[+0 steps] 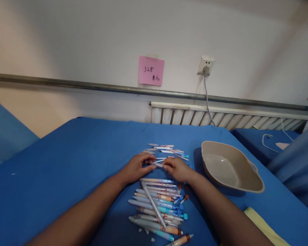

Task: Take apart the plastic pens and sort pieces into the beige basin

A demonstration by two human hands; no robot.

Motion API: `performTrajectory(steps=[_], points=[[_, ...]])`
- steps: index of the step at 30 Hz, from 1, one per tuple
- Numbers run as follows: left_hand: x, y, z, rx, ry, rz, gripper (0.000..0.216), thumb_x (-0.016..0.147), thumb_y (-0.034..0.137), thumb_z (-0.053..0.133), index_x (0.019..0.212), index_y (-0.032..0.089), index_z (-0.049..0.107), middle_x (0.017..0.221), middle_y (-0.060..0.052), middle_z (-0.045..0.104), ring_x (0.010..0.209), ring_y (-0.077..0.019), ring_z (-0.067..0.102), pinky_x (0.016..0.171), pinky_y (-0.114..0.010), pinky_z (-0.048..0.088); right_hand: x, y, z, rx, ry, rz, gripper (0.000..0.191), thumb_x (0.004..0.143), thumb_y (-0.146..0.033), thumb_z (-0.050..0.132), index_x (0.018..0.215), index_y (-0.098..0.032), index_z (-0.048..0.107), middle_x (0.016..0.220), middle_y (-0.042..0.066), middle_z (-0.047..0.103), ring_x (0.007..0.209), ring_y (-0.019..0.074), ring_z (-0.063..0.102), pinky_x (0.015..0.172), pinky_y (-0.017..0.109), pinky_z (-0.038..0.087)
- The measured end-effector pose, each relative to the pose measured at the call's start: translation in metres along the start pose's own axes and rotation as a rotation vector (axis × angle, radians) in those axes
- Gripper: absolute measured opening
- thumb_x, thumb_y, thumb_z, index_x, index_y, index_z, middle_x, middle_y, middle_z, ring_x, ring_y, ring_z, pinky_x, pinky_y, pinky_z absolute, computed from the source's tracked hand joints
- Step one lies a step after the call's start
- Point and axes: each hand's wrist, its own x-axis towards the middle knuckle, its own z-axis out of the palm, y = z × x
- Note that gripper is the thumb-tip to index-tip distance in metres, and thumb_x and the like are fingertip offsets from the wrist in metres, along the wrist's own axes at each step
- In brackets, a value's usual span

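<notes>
My left hand (136,167) and my right hand (178,168) meet over the blue table (66,164), fingers pinched on the two ends of one thin white pen part (157,164). Just below my hands lies a heap of several pens (157,208) with blue, orange and brown caps. Beyond my hands, several loose pen parts (166,150) are scattered on the cloth.
A beige oval tray (231,167) with a handle stands empty to the right of my hands. A yellow cloth (264,227) lies at the lower right. Behind the table run a radiator (220,118), a wall socket with a cable (206,66) and a pink note (151,70).
</notes>
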Motion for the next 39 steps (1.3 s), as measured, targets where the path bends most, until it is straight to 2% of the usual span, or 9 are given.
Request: performTrajectory(steps=[3, 6, 9, 14, 19, 25, 30, 35, 39], points=[[-0.0001, 0.0003, -0.0012, 0.083, -0.052, 0.048, 0.020, 0.085, 0.033, 0.055, 0.097, 0.019, 0.063, 0.093, -0.004, 0.065, 0.089, -0.0178, 0.059, 0.082, -0.029, 0.046, 0.0012, 0.0085, 0.0001, 0.097, -0.041, 0.046, 0.015, 0.087, -0.021, 0.049, 0.093, -0.020, 0.063, 0.074, -0.002, 0.060, 0.063, 0.0104, 0.053, 0.057, 0.019, 0.040], [0.0013, -0.0009, -0.0018, 0.138, -0.036, 0.045, 0.021, 0.090, 0.032, 0.046, 0.093, 0.019, 0.063, 0.093, -0.005, 0.065, 0.090, -0.0181, 0.059, 0.083, -0.029, 0.045, -0.0001, 0.0105, -0.0052, 0.083, -0.067, 0.047, 0.014, 0.087, -0.023, 0.050, 0.089, -0.019, 0.064, 0.072, -0.002, 0.059, 0.062, 0.0101, 0.051, 0.057, 0.019, 0.039], [0.0019, -0.0007, -0.0023, 0.167, -0.037, 0.003, 0.027, 0.093, 0.033, 0.040, 0.096, 0.019, 0.062, 0.093, -0.005, 0.066, 0.087, -0.0184, 0.060, 0.081, -0.029, 0.045, -0.0005, 0.0092, -0.0078, 0.036, -0.023, 0.011, 0.013, 0.085, -0.023, 0.052, 0.085, -0.019, 0.065, 0.072, -0.002, 0.059, 0.064, 0.0108, 0.051, 0.059, 0.020, 0.039], [-0.0004, 0.0013, -0.0029, 0.184, -0.025, 0.104, 0.035, 0.085, 0.035, 0.057, 0.117, 0.021, 0.055, 0.115, -0.008, 0.061, 0.106, -0.0221, 0.055, 0.092, -0.033, 0.042, 0.0012, 0.0081, -0.0015, 0.060, 0.014, -0.018, 0.011, 0.085, -0.024, 0.054, 0.086, -0.019, 0.063, 0.076, -0.002, 0.061, 0.067, 0.0109, 0.052, 0.062, 0.020, 0.039], [-0.0010, 0.0025, -0.0028, 0.200, -0.117, 0.039, 0.028, 0.095, 0.033, 0.036, 0.107, 0.020, 0.059, 0.096, -0.006, 0.067, 0.090, -0.0189, 0.061, 0.082, -0.031, 0.046, 0.0013, 0.0074, -0.0006, 0.072, 0.078, -0.049, 0.008, 0.083, -0.021, 0.056, 0.088, -0.019, 0.062, 0.077, -0.002, 0.062, 0.068, 0.0116, 0.053, 0.062, 0.021, 0.038], [-0.0015, -0.0009, -0.0010, 0.213, -0.020, 0.133, 0.035, 0.088, 0.036, 0.053, 0.120, 0.020, 0.052, 0.112, -0.008, 0.061, 0.103, -0.0213, 0.056, 0.091, -0.033, 0.043, 0.0026, 0.0071, 0.0001, 0.047, 0.124, -0.070, 0.007, 0.078, -0.017, 0.062, 0.084, -0.020, 0.062, 0.080, -0.001, 0.062, 0.073, 0.0127, 0.055, 0.066, 0.022, 0.039], [-0.0003, -0.0027, -0.0006, 0.230, -0.069, 0.017, 0.029, 0.096, 0.032, 0.036, 0.109, 0.020, 0.057, 0.085, -0.004, 0.067, 0.081, -0.0177, 0.062, 0.079, -0.031, 0.047, 0.0028, 0.0060, -0.0004, 0.013, 0.170, -0.088, 0.007, 0.077, -0.017, 0.063, 0.083, -0.020, 0.062, 0.079, -0.001, 0.061, 0.072, 0.0129, 0.055, 0.066, 0.022, 0.039], [-0.0007, 0.0006, -0.0034, 0.208, -0.020, 0.141, 0.042, 0.085, 0.035, 0.057, 0.124, 0.020, 0.049, 0.115, -0.008, 0.060, 0.101, -0.0206, 0.057, 0.089, -0.032, 0.044, 0.0024, 0.0045, -0.0006, 0.017, 0.187, -0.092, 0.008, 0.076, -0.016, 0.064, 0.082, -0.020, 0.061, 0.079, -0.002, 0.061, 0.072, 0.0127, 0.055, 0.065, 0.022, 0.039], [-0.0004, -0.0052, -0.0007, 0.216, -0.060, 0.058, 0.030, 0.095, 0.031, 0.038, 0.116, 0.019, 0.055, 0.093, -0.006, 0.067, 0.090, -0.0185, 0.062, 0.083, -0.030, 0.046, 0.0023, 0.0032, -0.0008, 0.011, 0.194, -0.095, 0.007, 0.077, -0.016, 0.063, 0.083, -0.020, 0.061, 0.079, -0.001, 0.061, 0.072, 0.0130, 0.055, 0.065, 0.023, 0.039]])
